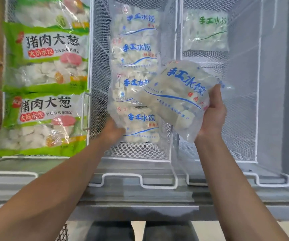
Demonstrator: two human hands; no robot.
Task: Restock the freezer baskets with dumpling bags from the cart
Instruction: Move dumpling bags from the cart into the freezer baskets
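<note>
Right hand (213, 112) grips a clear dumpling bag (178, 100) with blue lettering, thumb over its right edge, bag tilted above the divide between the middle basket (136, 159) and the right basket (227, 153). Left hand (113, 132) blurred, at the lower left corner of the nearest bag in the row of blue-print bags (135, 66) in the middle basket; grip cannot be told. Left basket: green bags (44, 58). Right basket: one green-print bag (206, 30) at the far end.
</note>
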